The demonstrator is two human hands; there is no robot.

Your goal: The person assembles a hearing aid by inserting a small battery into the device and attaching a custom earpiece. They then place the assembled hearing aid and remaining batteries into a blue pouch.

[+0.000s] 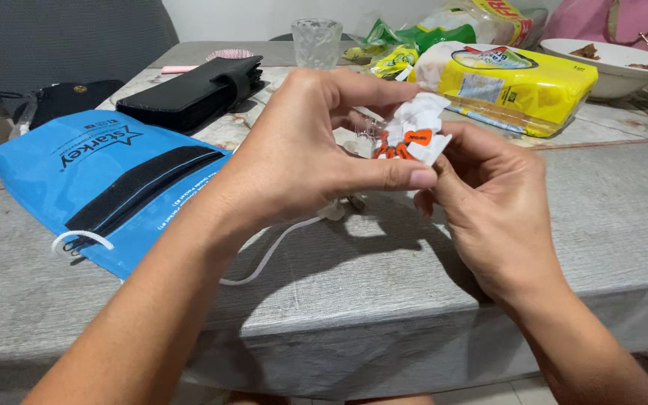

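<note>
2 bare hands meet above the grey cloth-covered table [384,300]: the left hand [301,157] and right hand [489,202] both pinch a small crumpled white paper packet with orange tabs [414,135], held up between the fingertips. Working it open looks best done slowly, pulling evenly so nothing spills. Left lies a flat blue pouch with a black strip [91,180], beyond it a black wallet [196,90]; farther right sits a yellow plastic package [519,86], a clear glass [316,41] behind.
</note>
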